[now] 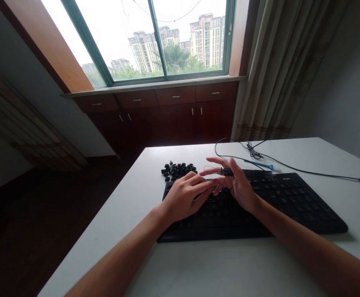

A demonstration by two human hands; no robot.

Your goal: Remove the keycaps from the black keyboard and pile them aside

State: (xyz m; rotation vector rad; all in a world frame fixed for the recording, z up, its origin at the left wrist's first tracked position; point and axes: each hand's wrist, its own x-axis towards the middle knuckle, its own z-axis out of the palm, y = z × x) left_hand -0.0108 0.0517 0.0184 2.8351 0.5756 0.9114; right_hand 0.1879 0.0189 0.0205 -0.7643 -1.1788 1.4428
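Observation:
A black keyboard [294, 198] lies on the white table, with both hands over its left half. In my right hand [240, 185] is a keycap puller with a black handle [227, 171] and thin wire loops pointing left; some of its fingers are stretched out around it. My left hand [187, 192] rests over the keyboard's upper left, its fingers drawn together close to the right fingertips. Whatever sits between those left fingers is too small to make out. Beyond the left hand lies a pile of loose black keycaps [180, 170].
A blue stick-like tool [258, 163] lies behind the keyboard. Near it a black cable [306, 170] is bunched and runs off to the right. The white table [111, 231] ends at the left above a dark floor. Cabinets [167, 119] stand under the window.

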